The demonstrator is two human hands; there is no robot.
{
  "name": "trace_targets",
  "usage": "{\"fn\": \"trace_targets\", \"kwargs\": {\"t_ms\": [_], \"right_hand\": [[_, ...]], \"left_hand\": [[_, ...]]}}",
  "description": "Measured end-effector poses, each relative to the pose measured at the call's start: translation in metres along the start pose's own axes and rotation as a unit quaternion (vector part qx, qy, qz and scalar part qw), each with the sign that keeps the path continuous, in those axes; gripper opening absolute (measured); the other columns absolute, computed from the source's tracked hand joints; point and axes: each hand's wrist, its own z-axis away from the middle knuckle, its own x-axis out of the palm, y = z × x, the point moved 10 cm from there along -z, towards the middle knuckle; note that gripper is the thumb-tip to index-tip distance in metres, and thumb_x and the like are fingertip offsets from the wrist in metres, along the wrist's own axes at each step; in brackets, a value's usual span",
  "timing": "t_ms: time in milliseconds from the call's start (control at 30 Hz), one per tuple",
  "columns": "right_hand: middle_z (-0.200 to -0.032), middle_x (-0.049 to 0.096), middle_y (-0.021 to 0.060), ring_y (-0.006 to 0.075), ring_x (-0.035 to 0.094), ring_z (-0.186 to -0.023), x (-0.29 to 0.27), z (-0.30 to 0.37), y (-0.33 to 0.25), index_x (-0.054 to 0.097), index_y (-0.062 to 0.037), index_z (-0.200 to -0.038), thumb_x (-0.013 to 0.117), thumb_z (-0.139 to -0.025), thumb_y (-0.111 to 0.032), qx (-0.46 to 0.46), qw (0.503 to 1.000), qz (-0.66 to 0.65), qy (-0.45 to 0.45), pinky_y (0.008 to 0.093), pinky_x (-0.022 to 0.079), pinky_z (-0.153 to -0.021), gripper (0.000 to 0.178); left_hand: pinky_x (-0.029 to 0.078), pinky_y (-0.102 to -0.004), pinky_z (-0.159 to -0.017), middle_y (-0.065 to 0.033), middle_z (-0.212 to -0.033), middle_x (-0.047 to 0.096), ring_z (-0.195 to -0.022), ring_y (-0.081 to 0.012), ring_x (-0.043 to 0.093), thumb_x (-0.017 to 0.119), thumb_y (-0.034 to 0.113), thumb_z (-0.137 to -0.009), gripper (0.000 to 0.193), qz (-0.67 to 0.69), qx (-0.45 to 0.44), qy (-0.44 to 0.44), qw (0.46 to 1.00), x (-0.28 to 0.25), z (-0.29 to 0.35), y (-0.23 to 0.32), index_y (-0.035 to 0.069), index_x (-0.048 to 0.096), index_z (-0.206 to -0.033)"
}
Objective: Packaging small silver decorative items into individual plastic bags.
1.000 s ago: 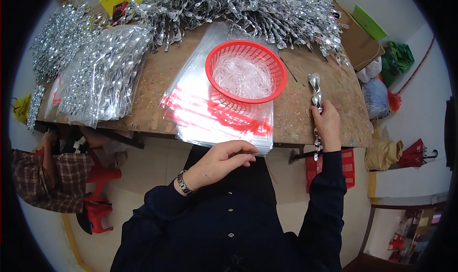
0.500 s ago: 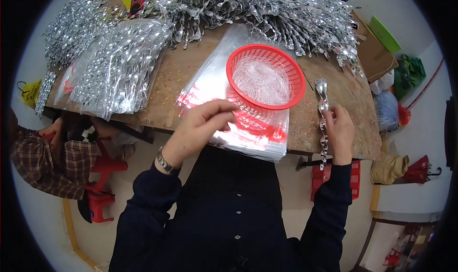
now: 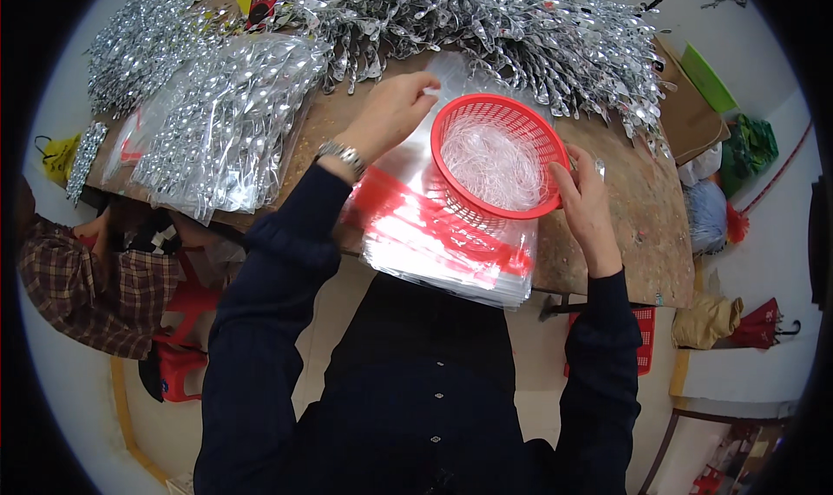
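Note:
My right hand (image 3: 586,209) is at the right side of a round red plastic basket (image 3: 492,214), its thumb and fingers closed on the rim. Fine, tangled clear threads (image 3: 493,163) fill the basket, which stands on a stack of clear plastic bags (image 3: 401,256) with red bands. A short piece of twisted silver strip (image 3: 600,167) shows just beyond my right fingers; the rest is hidden. My left hand (image 3: 389,113), a watch on its wrist, is curled over the stack's far left part, apart from the basket. Whether anything is between its fingertips is too small to see.
Twisted silver strips (image 3: 486,26) heap along the table's back. Bagged silver strips (image 3: 234,122) lie at the left, beside a loose bunch (image 3: 143,48). A cardboard box (image 3: 694,109) is at the back right. Another person in a plaid garment (image 3: 95,295) sits at the left.
My left hand has moved away from me, to the far part of the bag stack. My right hand has left the silver strip and moved left onto the basket's rim.

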Motion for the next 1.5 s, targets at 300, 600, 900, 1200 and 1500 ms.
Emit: {"fn": "trace_targets", "kwargs": {"t_ms": [300, 600, 900, 1200, 1500], "right_hand": [[-0.089, 0.065, 0.0135, 0.015, 0.063, -0.069, 0.011, 0.01, 0.01, 0.041, 0.0003, -0.133, 0.056, -0.087, -0.019, 0.097, 0.987, -0.121, -0.053, 0.0294, 0.05, -0.063, 0.052], [-0.1, 0.065, 0.0172, 0.019, 0.064, -0.084, -0.014, 0.031, -0.001, 0.044, 0.0016, -0.131, 0.052, -0.086, -0.015, 0.071, 0.992, -0.102, -0.036, 0.0307, 0.05, -0.075, 0.049], [-0.093, 0.063, 0.0078, 0.0084, 0.057, -0.075, -0.012, 0.035, -0.006, 0.038, 0.0014, -0.137, 0.055, -0.09, -0.013, 0.029, 0.995, -0.087, -0.03, 0.0236, 0.046, -0.065, 0.052], [-0.097, 0.065, 0.0214, 0.0289, 0.065, -0.082, -0.011, 0.036, -0.005, 0.045, -0.001, -0.131, 0.054, -0.089, -0.02, 0.038, 0.995, -0.096, -0.013, 0.0364, 0.049, -0.075, 0.047], [-0.085, 0.064, 0.0184, 0.026, 0.064, -0.071, -0.028, 0.046, -0.004, 0.048, -0.001, -0.129, 0.056, -0.09, -0.023, 0.073, 0.997, 0.015, 0.013, 0.0364, 0.048, -0.066, 0.045]], "left_hand": [[0.048, -0.0401, -0.079, -0.0171, -0.095, 0.063, -0.087, -0.0332, 0.062, 0.058, 0.026, -0.085, 0.035, -0.012, 0.031, -0.045, 0.998, 0.054, -0.073, -0.015, 0.007, 0.059, -0.114], [0.048, -0.0418, -0.079, -0.0125, -0.1, 0.054, -0.098, -0.0311, 0.056, 0.064, 0.016, -0.08, 0.04, -0.203, 0.165, -0.044, 0.964, 0.11, -0.093, 0.019, 0.018, 0.055, -0.119], [0.051, -0.0389, -0.073, -0.0102, -0.093, 0.052, -0.092, -0.0289, 0.057, 0.063, 0.014, -0.077, 0.019, -0.238, 0.228, -0.014, 0.944, 0.128, -0.088, 0.023, 0.01, 0.058, -0.095], [0.05, -0.0356, -0.066, -0.0082, -0.092, 0.057, -0.08, -0.0294, 0.061, 0.058, 0.012, -0.086, 0.007, -0.046, 0.179, 0.126, 0.975, 0.021, -0.04, 0.014, 0.009, 0.06, -0.093], [0.053, -0.026, -0.073, -0.011, -0.098, 0.057, -0.081, -0.0162, 0.062, 0.05, 0.001, -0.092, 0.012, 0.267, 0.082, 0.257, 0.925, -0.086, 0.067, 0.033, -0.003, 0.059, -0.098]]}}
